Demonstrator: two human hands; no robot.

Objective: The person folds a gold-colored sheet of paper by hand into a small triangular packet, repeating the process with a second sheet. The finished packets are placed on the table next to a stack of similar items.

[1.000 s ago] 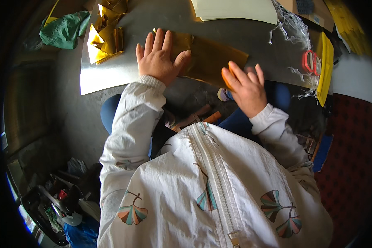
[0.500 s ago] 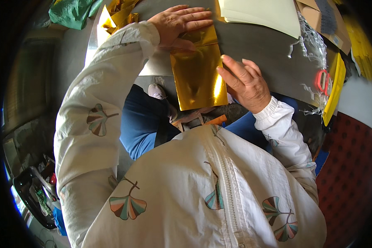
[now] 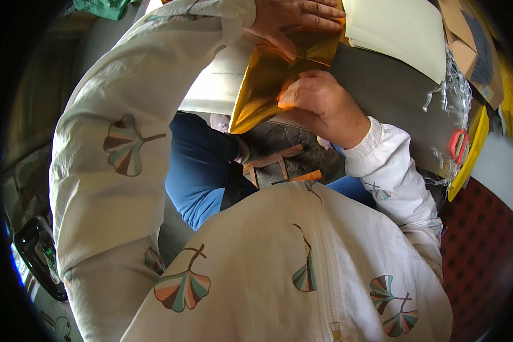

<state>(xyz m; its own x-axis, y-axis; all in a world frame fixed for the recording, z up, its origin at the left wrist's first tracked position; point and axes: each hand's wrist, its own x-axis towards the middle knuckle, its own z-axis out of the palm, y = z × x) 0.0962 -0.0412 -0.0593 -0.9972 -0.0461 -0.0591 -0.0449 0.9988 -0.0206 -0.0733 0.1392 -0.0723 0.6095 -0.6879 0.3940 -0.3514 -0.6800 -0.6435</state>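
Note:
A shiny gold foil sheet point(image 3: 262, 80) lies partly on the dark table and reaches over its near edge, its near part bent and tilted. My left hand point(image 3: 293, 21) rests flat across the far part of the sheet, fingers stretched out. At the sheet's right side, my right hand point(image 3: 327, 105) has its fingers curled against the foil and grips it; the fingertips are partly hidden.
Pale cream sheets point(image 3: 396, 31) are stacked at the far right. Beyond them are cardboard point(image 3: 467, 40), clear stringy plastic point(image 3: 456, 82), red-handled scissors point(image 3: 457, 145) and a yellow strip point(image 3: 470, 165). A green bag point(image 3: 102, 7) sits far left. Below the table edge is a wooden frame point(image 3: 273, 159).
My right hand has moved from hovering beside the foil to gripping it, and the sheet's near part has bent and swung left. My left hand stays flat on the foil. The view has shifted.

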